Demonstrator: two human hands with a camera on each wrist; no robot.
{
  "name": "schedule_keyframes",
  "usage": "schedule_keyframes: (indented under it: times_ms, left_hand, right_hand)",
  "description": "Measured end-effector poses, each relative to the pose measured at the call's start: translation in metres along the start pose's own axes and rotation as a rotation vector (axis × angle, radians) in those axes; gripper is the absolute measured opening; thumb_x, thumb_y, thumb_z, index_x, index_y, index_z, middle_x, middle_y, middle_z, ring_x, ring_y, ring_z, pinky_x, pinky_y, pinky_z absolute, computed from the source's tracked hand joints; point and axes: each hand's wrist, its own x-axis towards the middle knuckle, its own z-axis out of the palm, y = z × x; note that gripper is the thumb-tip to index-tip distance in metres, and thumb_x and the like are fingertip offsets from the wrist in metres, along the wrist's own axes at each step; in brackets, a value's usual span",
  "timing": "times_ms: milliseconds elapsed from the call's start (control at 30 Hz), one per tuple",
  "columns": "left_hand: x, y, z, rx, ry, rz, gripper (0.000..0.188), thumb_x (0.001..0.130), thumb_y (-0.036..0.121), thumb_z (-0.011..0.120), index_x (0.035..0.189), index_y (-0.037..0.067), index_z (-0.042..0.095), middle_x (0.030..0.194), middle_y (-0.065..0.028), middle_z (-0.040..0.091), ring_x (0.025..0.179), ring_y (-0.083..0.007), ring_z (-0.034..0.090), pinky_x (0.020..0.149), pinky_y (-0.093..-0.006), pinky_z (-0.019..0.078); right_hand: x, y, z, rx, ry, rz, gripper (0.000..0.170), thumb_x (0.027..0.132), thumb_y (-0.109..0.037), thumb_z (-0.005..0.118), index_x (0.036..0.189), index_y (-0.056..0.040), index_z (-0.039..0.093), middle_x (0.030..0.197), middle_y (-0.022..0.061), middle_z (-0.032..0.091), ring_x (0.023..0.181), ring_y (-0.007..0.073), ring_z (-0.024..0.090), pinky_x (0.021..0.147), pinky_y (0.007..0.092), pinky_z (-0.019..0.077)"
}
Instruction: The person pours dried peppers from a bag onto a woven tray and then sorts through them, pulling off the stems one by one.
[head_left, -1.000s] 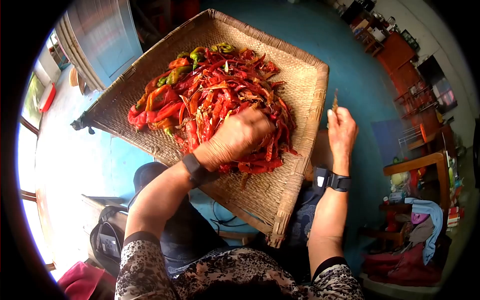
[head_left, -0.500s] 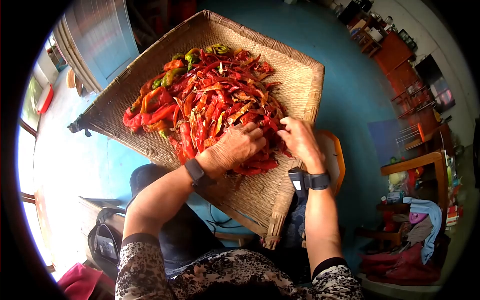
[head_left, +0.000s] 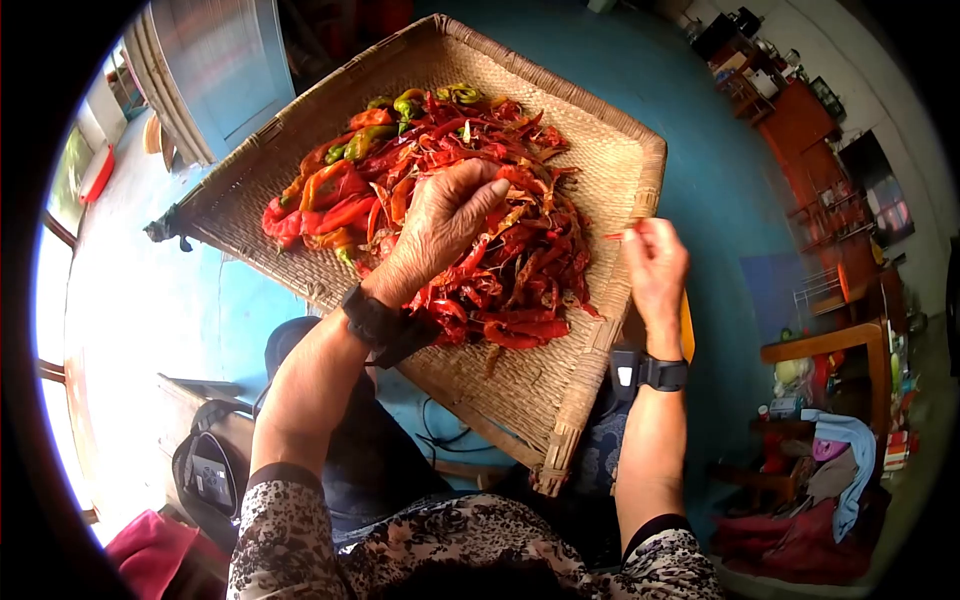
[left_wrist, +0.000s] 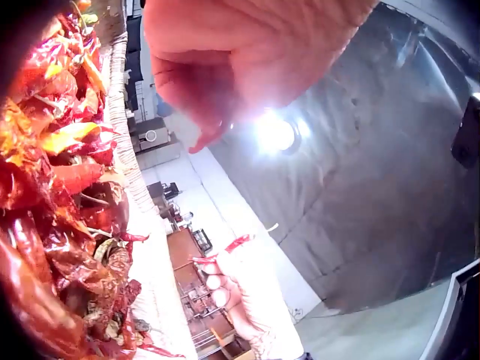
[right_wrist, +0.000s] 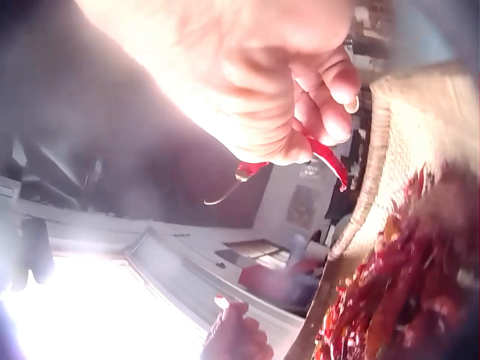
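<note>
A broad heap of red chili peppers [head_left: 530,270], many shrivelled, lies in a woven basket tray [head_left: 600,150]. Over the heap is my left hand [head_left: 450,212], fingers curled and thumb along them. A narrow red chili tip [left_wrist: 204,141] pokes out below that hand in the left wrist view; the rest of it is hidden in the palm. Just beyond the tray's right rim, my right hand [head_left: 658,275] pinches a slim red chili [right_wrist: 330,161], its thin stem [right_wrist: 221,196] sticking out on the other side.
Greenish peppers [head_left: 408,103] sit at the heap's far left. The tray rests above the person's lap. A yellow-edged thing [head_left: 687,325] shows beside the right wrist. At right stands a wooden chair [head_left: 820,345] near piled clothes [head_left: 835,480]; a bag [head_left: 210,470] is at left.
Both hands met low on the heap half a second ago. Since then my left hand has moved up and left over the peppers, and my right hand has drawn right with a red chili.
</note>
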Motion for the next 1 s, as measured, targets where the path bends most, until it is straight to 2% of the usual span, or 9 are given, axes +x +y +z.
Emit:
schedule_keyframes:
  times_ms: [67,233,333,400,500,733,867,900,1000]
  left_hand:
    - [0.001,-0.004,-0.001,-0.037,-0.041,-0.039,0.019,0.096,0.019,0.055,0.09,0.001,0.058,0.074,-0.0003,0.058,0.07,-0.0071,0.056,0.062,-0.0255,0.0482]
    - [0.0,-0.016,0.015,-0.062,-0.137,-0.077,0.017,0.096,0.017,0.056,0.089,0.002,0.055,0.079,0.0014,0.055,0.077,-0.0064,0.057,0.069,-0.0233,0.0501]
    - [-0.003,-0.016,0.02,0.077,-0.228,-0.06,0.013,0.094,0.015,0.058,0.093,0.002,0.057,0.083,0.002,0.057,0.081,-0.006,0.056,0.072,-0.0225,0.05]
    - [-0.006,-0.013,0.03,0.03,-0.268,-0.092,0.011,0.094,0.014,0.059,0.095,0.003,0.058,0.085,0.0013,0.059,0.081,-0.0054,0.055,0.071,-0.0222,0.0492]
    - [-0.009,-0.009,0.038,0.029,-0.292,-0.08,0.013,0.092,0.014,0.061,0.098,0.002,0.061,0.086,0.0007,0.06,0.081,-0.0067,0.056,0.072,-0.0239,0.0492]
    - [-0.013,-0.006,0.033,0.114,-0.267,-0.107,0.012,0.09,0.012,0.063,0.097,0.002,0.062,0.086,-0.0031,0.064,0.082,-0.0104,0.059,0.073,-0.0274,0.0501]
    - [-0.005,-0.012,0.023,0.445,-0.107,0.275,0.013,0.085,0.009,0.066,0.096,0.003,0.062,0.086,-0.0088,0.065,0.079,-0.0239,0.064,0.071,-0.0313,0.0514]
    - [-0.004,-0.012,0.021,0.521,-0.105,0.215,0.017,0.083,0.01,0.066,0.099,0.004,0.061,0.089,-0.0121,0.061,0.083,-0.0314,0.061,0.072,-0.036,0.0508]
    - [0.001,-0.023,0.018,0.878,-0.09,0.321,0.02,0.085,0.014,0.064,0.102,0.005,0.061,0.094,-0.0123,0.058,0.09,-0.0299,0.058,0.075,-0.0387,0.0495]
  right_hand:
    - [0.001,0.009,-0.024,-0.048,0.096,-0.003,0.01,0.088,-0.01,0.062,0.093,-0.0011,0.06,0.079,0.0057,0.065,0.068,0.0114,0.059,0.062,0.0275,0.0499]
    - [-0.005,0.026,-0.074,-0.897,0.01,0.388,0.021,0.083,-0.013,0.064,0.103,-0.0051,0.062,0.089,0.0169,0.066,0.083,0.0375,0.063,0.072,0.0455,0.0501]
    - [-0.013,0.027,-0.074,-0.928,0.027,0.3,0.027,0.082,-0.013,0.066,0.108,-0.0059,0.061,0.099,0.0182,0.064,0.089,0.0367,0.062,0.075,0.0461,0.0506]
    - [-0.012,0.031,-0.06,-0.519,-0.003,0.028,0.03,0.081,-0.01,0.066,0.111,-0.0055,0.061,0.1,0.0185,0.063,0.086,0.032,0.064,0.071,0.0399,0.0528]
    - [-0.013,-0.01,-0.014,0.124,-0.311,0.1,0.031,0.083,-0.02,0.069,0.107,-0.0008,0.064,0.083,0.0061,0.065,0.071,0.0106,0.059,0.064,0.0259,0.049]
    - [-0.011,-0.042,0.038,0.016,-0.548,-0.022,0.013,0.083,-0.009,0.064,0.081,0.0012,0.058,0.072,0.0165,0.056,0.064,0.0318,0.057,0.057,0.0383,0.0452]
    - [-0.006,-0.044,0.034,-0.225,-0.192,-0.131,0.017,0.082,-0.012,0.067,0.078,-0.0016,0.055,0.071,0.0158,0.058,0.064,0.0323,0.059,0.056,0.0405,0.0459]
    - [-0.001,-0.036,0.025,-0.317,-0.125,-0.05,0.015,0.082,-0.011,0.067,0.079,-0.0022,0.055,0.072,0.0152,0.058,0.063,0.0314,0.06,0.057,0.0398,0.0462]
    - [0.011,-0.011,-0.013,-0.431,0.166,-0.215,0.009,0.085,-0.009,0.063,0.083,-0.0011,0.058,0.076,0.0173,0.061,0.067,0.0322,0.061,0.059,0.0416,0.0464]
